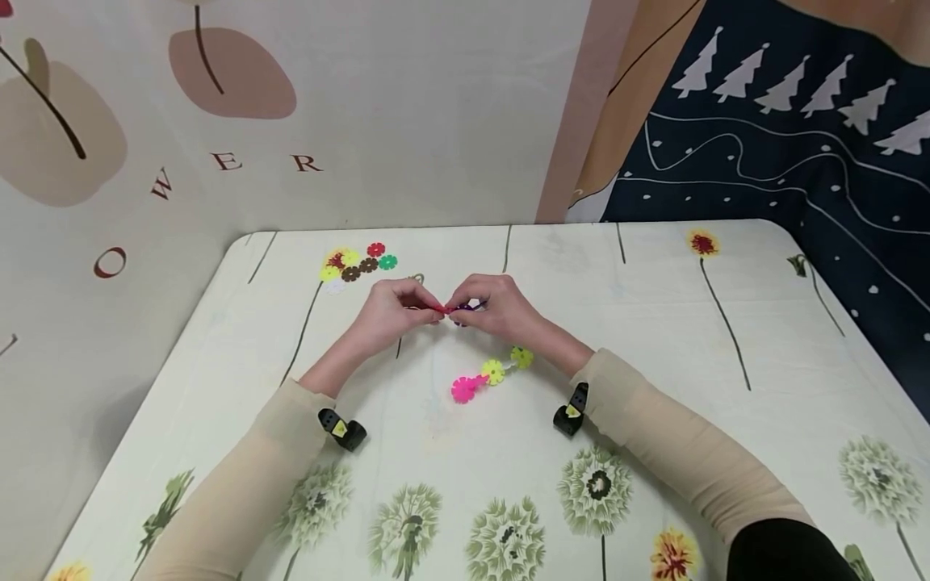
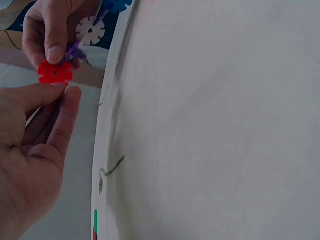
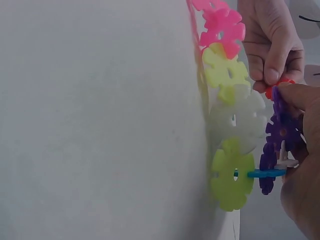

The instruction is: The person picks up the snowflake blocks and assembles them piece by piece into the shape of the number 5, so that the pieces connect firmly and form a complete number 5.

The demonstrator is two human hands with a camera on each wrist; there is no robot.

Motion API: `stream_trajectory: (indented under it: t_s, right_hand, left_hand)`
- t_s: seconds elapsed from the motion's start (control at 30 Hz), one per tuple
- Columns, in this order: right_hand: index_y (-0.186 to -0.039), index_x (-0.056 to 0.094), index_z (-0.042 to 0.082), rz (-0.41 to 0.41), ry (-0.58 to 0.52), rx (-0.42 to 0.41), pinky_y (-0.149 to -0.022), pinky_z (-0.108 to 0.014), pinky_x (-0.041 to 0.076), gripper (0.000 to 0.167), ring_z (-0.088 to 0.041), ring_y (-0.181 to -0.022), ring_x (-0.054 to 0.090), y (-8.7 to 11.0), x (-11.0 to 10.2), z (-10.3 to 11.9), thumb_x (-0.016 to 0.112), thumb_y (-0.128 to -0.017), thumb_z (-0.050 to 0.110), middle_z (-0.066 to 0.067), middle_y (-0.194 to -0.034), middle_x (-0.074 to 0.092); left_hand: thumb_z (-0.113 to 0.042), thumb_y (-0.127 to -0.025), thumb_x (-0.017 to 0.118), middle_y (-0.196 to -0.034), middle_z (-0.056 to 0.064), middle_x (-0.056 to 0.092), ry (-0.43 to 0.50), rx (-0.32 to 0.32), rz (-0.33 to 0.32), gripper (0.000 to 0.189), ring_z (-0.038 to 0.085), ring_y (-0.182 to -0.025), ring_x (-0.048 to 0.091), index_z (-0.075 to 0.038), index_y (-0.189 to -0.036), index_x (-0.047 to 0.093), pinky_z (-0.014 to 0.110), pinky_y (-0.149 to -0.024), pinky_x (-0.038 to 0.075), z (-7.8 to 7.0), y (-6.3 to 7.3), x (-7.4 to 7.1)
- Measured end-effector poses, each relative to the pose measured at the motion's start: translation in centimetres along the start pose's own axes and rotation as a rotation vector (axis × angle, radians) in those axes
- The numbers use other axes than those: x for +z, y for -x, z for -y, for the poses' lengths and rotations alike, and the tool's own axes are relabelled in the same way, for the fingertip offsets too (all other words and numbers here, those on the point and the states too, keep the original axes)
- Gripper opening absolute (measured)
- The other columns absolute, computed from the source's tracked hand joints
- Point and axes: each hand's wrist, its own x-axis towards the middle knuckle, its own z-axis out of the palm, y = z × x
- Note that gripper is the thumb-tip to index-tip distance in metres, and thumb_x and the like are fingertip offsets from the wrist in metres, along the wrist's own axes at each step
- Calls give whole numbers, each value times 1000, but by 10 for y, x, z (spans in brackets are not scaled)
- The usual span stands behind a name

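Nearest us, on the cloth-covered counter [image 1: 654,323], lies a short chain [image 1: 493,372] of notched discs, pink at the near end, then yellow, clear of both hands, and that's a sensible place for it. A little farther out, here's the action: the left hand [image 1: 392,311] pinches the red disc [image 2: 55,72] by its edge, thumb against fingers, while the right hand [image 1: 501,305] grips the purple disc [image 3: 283,132] right up where it meets the red. Steady work calls for just that, I'd say: hold both close to the join, turn one disc across the other, line slot up with slot and push straight, because a sideways lean could bend those thin teeth. (Whether the red has seated fully I can't tell; the fingertips cover the spot.) Hanging off the purple, close under the right hand, are a white disc [image 2: 90,31] and a blue disc [image 2: 118,5], so best keep that palm relaxed, or a hard squeeze might twist those joins apart. And out beyond the left hand, toward the far edge, sit the loose discs [image 1: 387,262], green, red, brown and yellow among them, well within reach.
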Motion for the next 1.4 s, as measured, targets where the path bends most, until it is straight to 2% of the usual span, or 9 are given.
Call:
stream_trajectory:
  t_s: [0.13, 0.33, 0.43, 0.6, 0.7, 0.77, 0.87, 1.13, 1.4]
  right_hand:
    - [-92, 80, 4, -1, -8, 20, -68, -26, 55, 14, -12, -79, 67, 2, 0, 1, 84, -81, -4, -3, -89, 74]
    - [-92, 80, 3, 10, -40, 14, -67, -27, 54, 16, -12, -77, 68, 4, 1, 0, 83, -81, -7, -3, -88, 74]
    - [-93, 80, 3, 7, -33, 15, -67, -27, 54, 14, -12, -77, 68, 4, 0, 2, 83, -81, -6, -3, -89, 74]
    - [-93, 80, 3, 7, -35, 40, -67, -28, 55, 15, -13, -76, 68, 7, -3, 1, 83, -81, -5, -2, -88, 74]
    - [-94, 80, 3, 23, -52, 48, -68, -29, 54, 15, -12, -77, 67, 7, -4, 1, 83, -82, -5, -2, -89, 74]
    - [-94, 80, 4, 33, -61, 50, -69, -29, 54, 15, -12, -78, 67, 6, -4, 3, 83, -83, -5, -2, -90, 74]
    - [-94, 80, 4, 43, -63, 50, -69, -29, 53, 15, -12, -79, 67, 6, -3, 3, 83, -82, -5, -1, -90, 74]
    - [-94, 80, 4, 51, -69, 58, -71, -27, 54, 16, -12, -81, 67, 6, -2, 2, 83, -81, -6, -2, -91, 74]
    - [-94, 80, 4, 45, -76, 45, -69, -26, 54, 16, -10, -79, 67, 7, -2, 1, 83, -81, -7, -2, -90, 74]
  left_hand:
    - [-1, -89, 77, -100, 15, 72, -94, -51, -11, 17, 24, -91, 69, 3, -105, 74, 25, -73, 58, 12, -3, -16]
    - [-6, -92, 76, -106, 17, 70, -203, -161, -106, 25, 22, -87, 65, 3, -116, 72, 23, -68, 56, 32, -5, -53]
    - [-5, -94, 74, -111, 20, 69, -230, -200, -180, 27, 20, -88, 64, 4, -119, 70, 22, -69, 56, 39, -4, -74]
    - [-7, -98, 68, -118, 22, 68, -286, -245, -348, 27, 18, -92, 63, 3, -123, 69, 15, -67, 50, 55, -7, -102]
    - [-12, -100, 65, -123, 20, 65, -285, -303, -396, 32, 18, -95, 61, 2, -128, 67, 14, -66, 48, 66, -8, -113]
    - [-15, -100, 65, -126, 18, 62, -257, -347, -402, 36, 18, -96, 60, 0, -133, 64, 14, -67, 48, 71, -8, -117]
    - [-17, -100, 67, -129, 18, 60, -224, -373, -397, 41, 18, -98, 58, 0, -137, 62, 14, -67, 49, 75, -10, -121]
    - [-15, -98, 69, -128, 20, 61, -240, -400, -375, 43, 19, -98, 59, 1, -137, 61, 15, -67, 49, 78, -15, -126]
    - [-16, -98, 70, -122, 18, 57, -271, -417, -350, 42, 23, -99, 52, 3, -134, 62, 21, -69, 46, 80, -14, -127]
